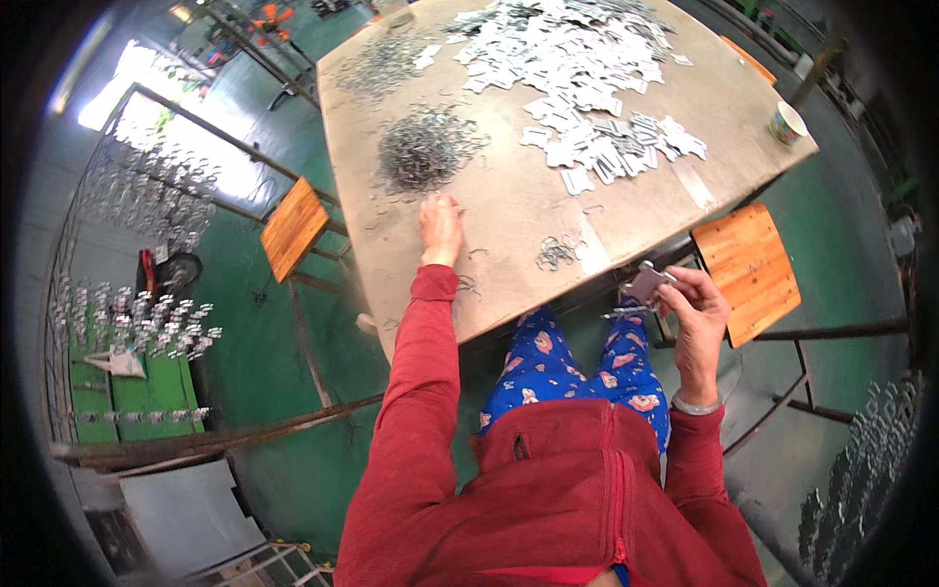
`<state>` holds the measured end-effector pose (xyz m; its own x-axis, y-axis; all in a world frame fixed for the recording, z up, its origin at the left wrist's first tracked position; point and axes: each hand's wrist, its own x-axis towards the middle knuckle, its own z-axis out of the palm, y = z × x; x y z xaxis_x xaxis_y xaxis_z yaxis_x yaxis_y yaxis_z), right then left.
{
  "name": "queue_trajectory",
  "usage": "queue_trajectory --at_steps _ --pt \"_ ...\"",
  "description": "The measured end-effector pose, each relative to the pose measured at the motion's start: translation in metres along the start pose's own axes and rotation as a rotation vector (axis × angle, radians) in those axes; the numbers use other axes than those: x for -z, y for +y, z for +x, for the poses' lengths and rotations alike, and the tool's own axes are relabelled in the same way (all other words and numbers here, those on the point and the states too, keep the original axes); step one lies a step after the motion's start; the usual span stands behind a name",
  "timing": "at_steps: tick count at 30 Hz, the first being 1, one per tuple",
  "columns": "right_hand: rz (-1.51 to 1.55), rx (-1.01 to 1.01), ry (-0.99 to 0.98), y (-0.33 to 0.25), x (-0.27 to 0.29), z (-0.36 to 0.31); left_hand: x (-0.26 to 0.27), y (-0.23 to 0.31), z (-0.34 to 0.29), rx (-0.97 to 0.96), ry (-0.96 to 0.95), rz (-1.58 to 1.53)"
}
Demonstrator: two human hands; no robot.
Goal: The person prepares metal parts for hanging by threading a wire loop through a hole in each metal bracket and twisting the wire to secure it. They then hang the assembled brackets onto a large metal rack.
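Observation:
My left hand [442,231] rests at the near edge of a heap of small dark metal hooks [421,149] on the table. Its fingers are curled in; whatever may be between them is too small to make out. Off the table's front edge, above my lap, my right hand [696,311] pinches a small flat grey metal plate [646,283] between thumb and fingers. Below that plate some thin metal bits show, too blurred to name. A small cluster of metal hooks [557,254] lies on the tabletop between my hands.
Many loose metal plates [562,64] spread over the far part of the table [509,210]. A paper cup [786,124] stands at its right corner. Wooden stools flank it, left [294,228] and right [748,269]. Racks of hanging metal parts [137,318] stand to the left and lower right.

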<state>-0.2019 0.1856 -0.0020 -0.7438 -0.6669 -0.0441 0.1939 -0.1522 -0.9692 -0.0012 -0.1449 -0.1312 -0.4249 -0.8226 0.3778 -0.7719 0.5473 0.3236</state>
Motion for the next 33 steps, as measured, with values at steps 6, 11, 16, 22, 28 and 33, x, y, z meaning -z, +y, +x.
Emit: queue_trajectory --at_steps 6,11,16,22,28,33 --pt "0.024 0.010 -0.031 0.008 -0.001 -0.007 0.003 0.010 -0.012 -0.037 -0.038 0.198" --pt "-0.088 -0.043 0.000 0.008 -0.001 -0.008 0.023 0.047 -0.020 -0.078 -0.060 -0.259" --pt "-0.017 -0.046 -0.029 0.016 0.002 -0.002 0.076 0.146 -0.053 0.178 -0.265 -1.057" --pt "0.046 -0.087 -0.029 0.024 0.006 -0.006 0.100 0.219 -0.095 0.200 -0.577 -1.561" --pt "0.007 -0.066 -0.003 0.029 0.010 -0.012 0.085 0.224 -0.099 0.150 -0.546 -1.510" --pt "0.020 -0.034 0.009 0.031 0.008 -0.013 0.085 0.227 -0.102 0.229 -0.585 -1.535"
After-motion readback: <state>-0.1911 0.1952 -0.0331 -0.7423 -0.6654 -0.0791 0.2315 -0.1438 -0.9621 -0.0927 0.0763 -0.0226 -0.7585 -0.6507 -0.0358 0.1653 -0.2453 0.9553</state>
